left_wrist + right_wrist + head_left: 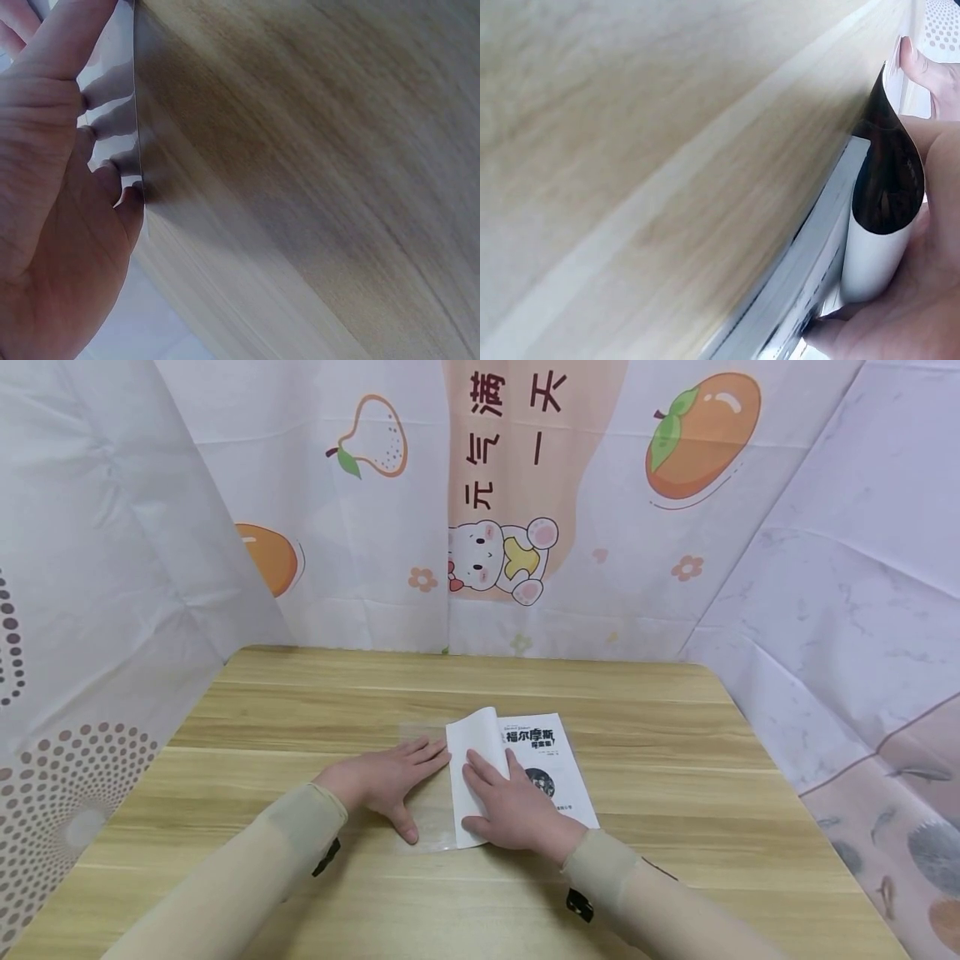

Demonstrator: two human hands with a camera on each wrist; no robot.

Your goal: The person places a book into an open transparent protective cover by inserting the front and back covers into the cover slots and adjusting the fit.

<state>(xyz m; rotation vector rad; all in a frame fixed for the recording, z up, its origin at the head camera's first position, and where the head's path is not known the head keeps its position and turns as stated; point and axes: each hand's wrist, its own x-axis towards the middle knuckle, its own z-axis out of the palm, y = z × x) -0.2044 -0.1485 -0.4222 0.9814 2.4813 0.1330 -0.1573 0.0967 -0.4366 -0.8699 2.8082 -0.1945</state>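
A book [573,781] lies open at a title page with black Chinese lettering and a dark round picture. Its cover [480,732], white inside, curls back to the left; the outer side of the curled cover [889,180] looks dark in the right wrist view. My right hand [517,808] lies on the white cover with fingers extended, the palm toward the book. Left of the book is a clear plastic sheet [431,837], partly under the cover. My left hand [393,779] rests on this sheet, fingers and thumb spread, fingertips near the cover's left edge.
The book lies on a wood-grain table [337,693]. A printed curtain [405,552] with fruit and a cartoon animal hangs behind it, and more light cloth [840,635] hangs at the sides.
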